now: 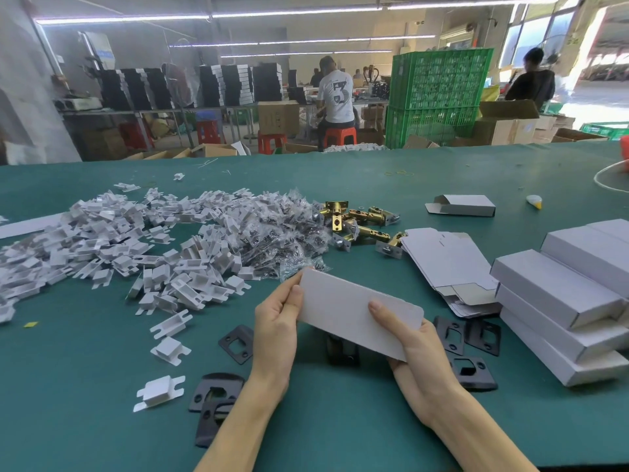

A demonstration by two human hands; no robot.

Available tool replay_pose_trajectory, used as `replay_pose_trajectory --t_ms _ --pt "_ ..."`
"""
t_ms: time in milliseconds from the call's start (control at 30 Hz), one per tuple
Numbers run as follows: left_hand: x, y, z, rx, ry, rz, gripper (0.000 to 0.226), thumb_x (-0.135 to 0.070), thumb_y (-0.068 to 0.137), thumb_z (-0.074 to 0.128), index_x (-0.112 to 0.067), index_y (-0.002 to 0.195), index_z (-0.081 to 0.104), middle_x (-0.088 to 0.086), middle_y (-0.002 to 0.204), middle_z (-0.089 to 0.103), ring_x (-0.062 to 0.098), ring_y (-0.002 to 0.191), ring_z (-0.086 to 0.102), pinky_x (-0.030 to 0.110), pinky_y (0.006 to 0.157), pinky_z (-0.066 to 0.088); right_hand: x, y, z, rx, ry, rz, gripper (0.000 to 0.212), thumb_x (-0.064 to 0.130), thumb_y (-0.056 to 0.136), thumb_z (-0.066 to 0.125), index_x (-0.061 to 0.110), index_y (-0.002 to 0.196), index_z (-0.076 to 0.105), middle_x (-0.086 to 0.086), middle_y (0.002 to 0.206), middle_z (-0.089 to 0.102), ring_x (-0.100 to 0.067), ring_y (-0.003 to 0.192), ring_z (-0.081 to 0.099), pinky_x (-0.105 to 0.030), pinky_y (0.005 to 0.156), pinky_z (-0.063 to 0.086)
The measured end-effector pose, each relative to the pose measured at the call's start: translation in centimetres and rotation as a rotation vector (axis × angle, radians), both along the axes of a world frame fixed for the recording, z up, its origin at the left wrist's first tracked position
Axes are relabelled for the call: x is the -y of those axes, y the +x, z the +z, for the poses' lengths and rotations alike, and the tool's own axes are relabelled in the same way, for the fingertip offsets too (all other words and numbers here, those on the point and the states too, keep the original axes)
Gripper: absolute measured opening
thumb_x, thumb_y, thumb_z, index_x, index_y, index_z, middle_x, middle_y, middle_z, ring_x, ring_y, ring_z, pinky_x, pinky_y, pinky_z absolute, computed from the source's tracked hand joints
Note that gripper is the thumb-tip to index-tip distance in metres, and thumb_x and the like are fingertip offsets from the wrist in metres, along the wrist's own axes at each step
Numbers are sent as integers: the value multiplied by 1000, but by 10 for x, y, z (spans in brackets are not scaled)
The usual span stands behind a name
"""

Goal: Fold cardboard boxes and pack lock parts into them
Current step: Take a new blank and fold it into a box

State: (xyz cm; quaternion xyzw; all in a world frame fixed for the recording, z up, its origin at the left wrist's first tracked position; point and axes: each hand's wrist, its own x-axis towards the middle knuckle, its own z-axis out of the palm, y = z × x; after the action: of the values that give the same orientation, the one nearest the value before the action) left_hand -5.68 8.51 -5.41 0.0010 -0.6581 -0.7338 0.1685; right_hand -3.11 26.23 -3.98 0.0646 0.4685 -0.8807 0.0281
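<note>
Item: cardboard box (357, 315), white, held above the counter (340, 420) at near centre.
Hold: left hand (275, 325) pinches its left end, thumb on top; right hand (408, 338) grips the right end, thumb on the upper face, fingers beneath.
Handling (judged): light thin board, stiff along its creases, easily dented mid-panel; best taken at the ends or along the scored edges, with light pressure.
Supplies: flat box blanks (442, 264) just right of it; folded boxes (561, 301) stacked near right.
Parts: brass latch bolts (357, 223) beyond; black strike plates (236, 344) near both hands; bagged screws (272, 236) and white plastic pieces (136, 247) heaped left.
</note>
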Motion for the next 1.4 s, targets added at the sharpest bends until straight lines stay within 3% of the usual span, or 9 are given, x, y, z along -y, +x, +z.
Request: replay_pose_trajectory --t_ms 167,500,733,867,967,1067,1167,1300,1400 --pt "-2 1 -2 -34 -98 -37 37 -12 108 53 -18 144 60 -24 131 68 -6 124 60 15 107 46 1 0 -1 -21 20 -8 29 16 83 78 1 108 74 -15 110 76 -20 94 73 -24 75 60" --pt "-2 2 -4 -19 -210 -64 44 -17 107 57 -20 150 54 -15 144 62 -2 131 56 26 114 45 5 1 -3 -87 84 -11 15 18 85 76 11 97 81 -15 109 77 -24 98 74 -29 82 61" --pt "-5 2 -2 -24 -122 27 28 -26 106 59 -37 130 66 -25 122 72 -3 108 67 12 87 50 7 3 1 -132 149 26 18 28 84 76 20 99 81 -11 108 77 -19 95 73 -25 78 59" --pt "-3 2 -1 -36 -98 101 32 -27 108 54 -26 139 64 -18 137 65 -1 127 59 22 107 48 7 2 2 -131 91 60 38 51 92 59 21 99 81 -6 106 77 -15 95 73 -24 72 59" --pt "-1 3 0 -35 -103 130 37 -27 109 51 -28 146 58 -26 141 56 -12 131 50 19 115 41 3 -2 -2 -150 -12 32 41 40 106 44 14 115 75 -11 122 73 -20 109 71 -35 85 61" --pt "-1 3 0 -5 -104 135 36 -26 109 51 -29 145 60 -22 141 57 -11 132 49 26 119 38 1 -5 -9 -151 89 -47 21 8 101 57 14 119 65 -10 123 72 -18 106 71 -31 80 62" --pt "-1 3 -1 13 -107 150 34 -26 109 53 -28 142 62 -16 142 59 -4 133 52 35 121 40 3 -6 -13 -268 233 8 53 -10 89 65 23 130 60 1 127 70 -16 120 65 -29 87 60" --pt "1 2 -1 20 -80 198 35 -28 109 53 -28 142 63 -17 141 60 0 134 53 38 120 40 2 -7 -12 -283 115 21 56 10 82 75 27 133 63 0 128 70 -19 120 65 -24 81 58" --pt "2 1 -1 42 -48 228 36 -27 109 52 -25 144 61 -22 136 61 0 133 54 36 120 40 3 -6 -12 -323 235 13 60 16 79 79 27 135 61 3 130 70 -22 124 63 -31 89 57"
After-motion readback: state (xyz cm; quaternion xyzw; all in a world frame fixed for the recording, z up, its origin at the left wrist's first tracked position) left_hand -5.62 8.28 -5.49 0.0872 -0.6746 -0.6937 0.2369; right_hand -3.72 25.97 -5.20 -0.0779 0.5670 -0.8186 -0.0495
